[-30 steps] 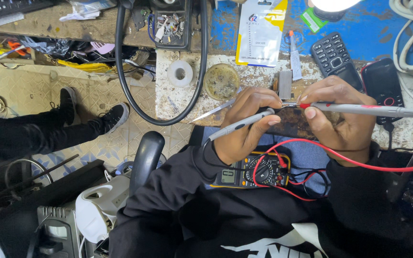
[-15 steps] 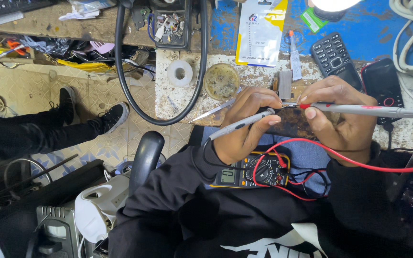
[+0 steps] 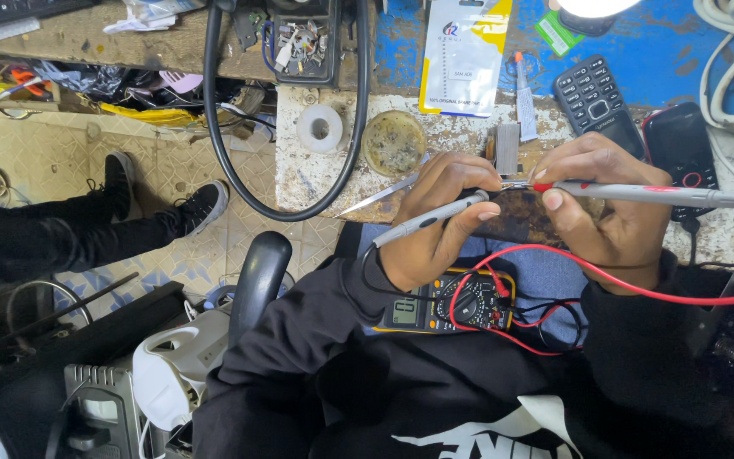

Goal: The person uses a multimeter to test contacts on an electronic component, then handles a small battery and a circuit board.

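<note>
A small electronics repair workshop, likely for phones. Scarred, paint-chipped bench [image 3: 316, 183] with a blue top [image 3: 639, 51] further back. Scattered over it: keypad phones [image 3: 596, 100], solder spool [image 3: 319, 128], flux tin [image 3: 393, 142], tweezers [image 3: 380, 195], a tray of small parts [image 3: 297, 38], a spare-part packet [image 3: 462, 55]. Multimeter [image 3: 448, 302] on the lap, red lead [image 3: 639, 285] trailing. Cables [image 3: 231, 127] looped over the edge, clutter on the shelf [image 3: 87, 85], tiled floor [image 3: 61, 153] below.
</note>
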